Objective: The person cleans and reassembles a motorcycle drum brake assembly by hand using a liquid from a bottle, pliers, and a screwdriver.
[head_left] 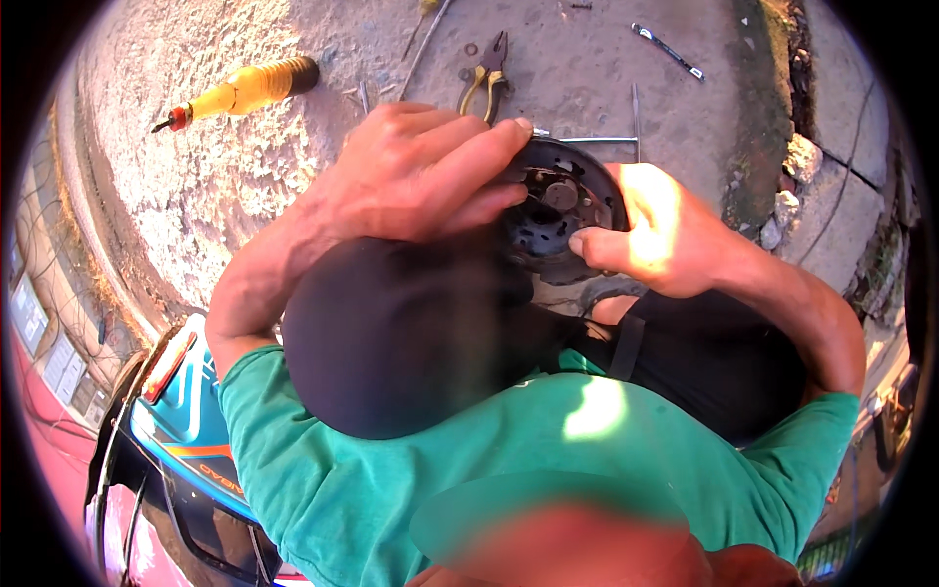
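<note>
Metal plate (540, 238), round and black with slots and a raised round middle, sits between the two hands, just beyond the person's bent knees, its face turned up toward the head. The right hand (665, 235) grips its right edge: the thumb presses on the face near the lower right, and the other fingers go out of sight behind the rim. The left hand (421, 176) lies against the upper left side, its fingers bent over the edge; its thumb is hidden, so I cannot tell whether it is closed on the plate.

On the rough ground beyond the hands, pliers (495, 80) with yellow and black handles lie near the left hand, with a thin rod (424, 51) to their left. A T-shaped tool (599, 140) lies just past the plate, and a wrench (668, 52) farther off to the right. Well to the left, a yellow bottle (259, 86) with a red cap rests on its side.
</note>
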A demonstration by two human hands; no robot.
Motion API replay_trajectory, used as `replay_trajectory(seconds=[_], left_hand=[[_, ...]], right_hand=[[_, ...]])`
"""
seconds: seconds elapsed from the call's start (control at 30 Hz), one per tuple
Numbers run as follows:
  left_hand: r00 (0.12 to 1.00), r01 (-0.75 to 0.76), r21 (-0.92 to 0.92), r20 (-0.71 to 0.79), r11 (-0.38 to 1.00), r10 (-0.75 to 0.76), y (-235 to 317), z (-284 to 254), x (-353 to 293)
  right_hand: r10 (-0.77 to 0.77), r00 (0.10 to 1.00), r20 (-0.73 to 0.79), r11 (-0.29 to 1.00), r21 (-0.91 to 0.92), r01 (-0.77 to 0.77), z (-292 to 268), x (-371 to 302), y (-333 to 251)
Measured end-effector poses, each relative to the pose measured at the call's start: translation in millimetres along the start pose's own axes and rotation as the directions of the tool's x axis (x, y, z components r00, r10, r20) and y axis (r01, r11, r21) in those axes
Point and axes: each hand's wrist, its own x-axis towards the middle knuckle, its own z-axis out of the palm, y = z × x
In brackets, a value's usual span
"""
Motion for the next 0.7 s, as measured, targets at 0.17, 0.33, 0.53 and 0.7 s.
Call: replay_trajectory(seconds=[0.17,0.33,0.53,0.7], left_hand=[[0.995,0.086,-0.072,-0.051,0.994,-0.09,-5,13,0],[0.982,0.07,-0.035,-0.174,0.997,-0.075,-25,41,9],[0.959,0.153,-0.158,-0.215,0.975,-0.185,-26,50,16],[0.908,0.261,-0.238,-0.267,0.936,-0.322,-15,59,31]], right_hand=[[0.064,0.998,-0.003,0.995,-0.077,-0.064,-8,9,0],[0.141,0.989,-0.043,0.959,-0.244,-0.147,-22,21,4],[-0.109,0.959,-0.26,0.926,-0.378,0.003,-27,24,14],[-0.248,0.936,-0.25,0.879,-0.464,0.109,-28,21,1]])
